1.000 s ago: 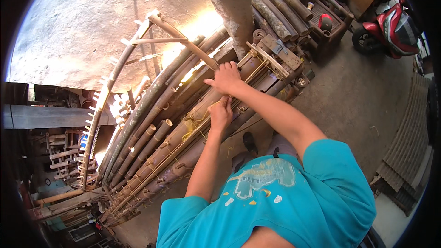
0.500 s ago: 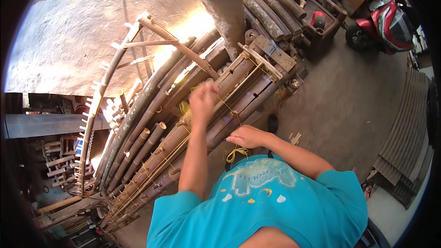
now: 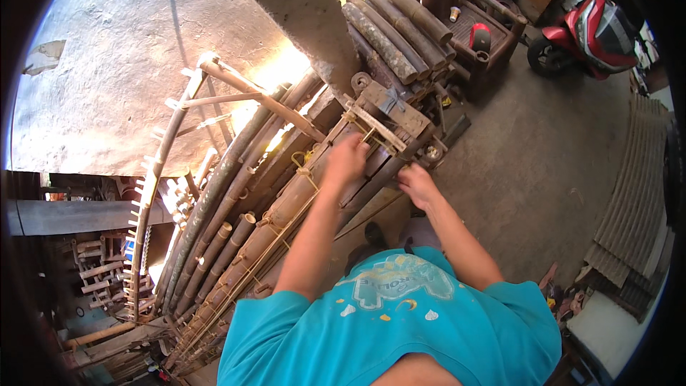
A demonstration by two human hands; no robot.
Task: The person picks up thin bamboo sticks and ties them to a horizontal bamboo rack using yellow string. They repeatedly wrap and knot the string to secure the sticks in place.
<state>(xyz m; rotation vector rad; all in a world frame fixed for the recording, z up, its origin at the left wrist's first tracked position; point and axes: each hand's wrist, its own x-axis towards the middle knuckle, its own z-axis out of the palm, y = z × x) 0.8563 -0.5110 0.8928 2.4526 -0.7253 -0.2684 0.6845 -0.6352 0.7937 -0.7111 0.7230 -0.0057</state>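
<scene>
Over the far end of a long bamboo frame [image 3: 268, 232], my left hand [image 3: 346, 161] is curled closed, palm down and slightly blurred. What its fingers hold, if anything, is hidden. My right hand [image 3: 418, 184] is closer to my body, beside the frame's outer pole, its fingers pinched together on something too small to make out. Thin yellow cord [image 3: 301, 161] is looped around the frame left of my left hand. Just beyond both hands, a wooden crosspiece [image 3: 382, 131] and a wooden block [image 3: 404, 111] sit at the frame's end.
Bamboo poles [image 3: 236, 150] lean along the wall at left, beside a curved bamboo piece with pegs [image 3: 148, 193]. Cut bamboo lengths [image 3: 400, 25] are stacked at the back. A red motorbike [image 3: 589, 36] stands far right, near corrugated sheets [image 3: 632, 200].
Both hands have moved along the frame toward its far end, the right one away from my body. The yellow cord bundle that hung by my right hand no longer shows there.
</scene>
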